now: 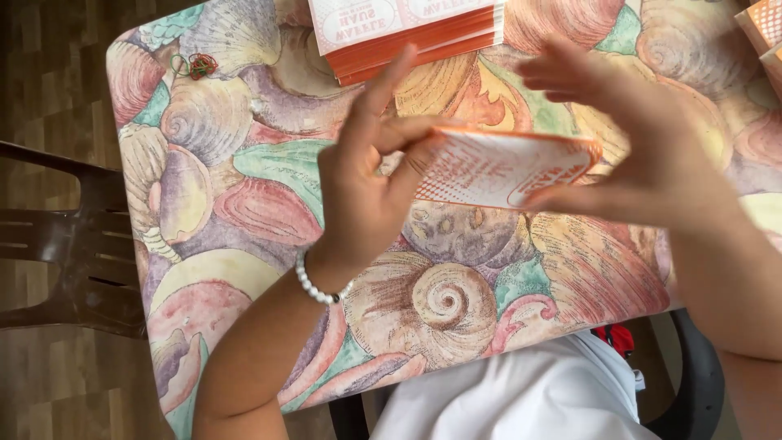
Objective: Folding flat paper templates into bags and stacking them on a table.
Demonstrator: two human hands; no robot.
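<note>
Both my hands hold one flat orange-and-white printed paper bag above the table. My left hand grips its left edge between thumb and fingers, with the index finger pointing up. A white bead bracelet is on that wrist. My right hand pinches the bag's right end, fingers spread above it. The bag is tilted, with its printed face toward me.
A stack of the same orange-and-white bags lies at the table's far edge. The table has a seashell-pattern cloth. Rubber bands lie at the far left corner. A dark plastic chair stands to the left. More orange packaging is at the top right.
</note>
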